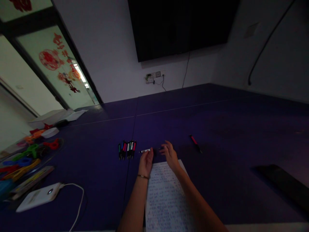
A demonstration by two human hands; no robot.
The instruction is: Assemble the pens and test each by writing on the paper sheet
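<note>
My left hand (145,161) is closed round a white pen (145,150) with dark ends. The pen lies almost level, pointing left. Just to the right, my right hand (170,154) has its fingers bent inward. A small dark piece (160,148) shows at those fingertips, too small to name. The two hands are apart, above the top edge of a handwritten sheet of paper (166,196). Left of my left hand lies a row of several pens (127,150) with coloured barrels. One pink and black pen (195,143) lies alone to the right.
Coloured scissors (24,158) and other items crowd the purple table's left side. A white power bank (40,196) with a white cable (80,193) lies at the front left. A dark flat object (282,180) rests at the right. Papers (58,116) lie at the far left.
</note>
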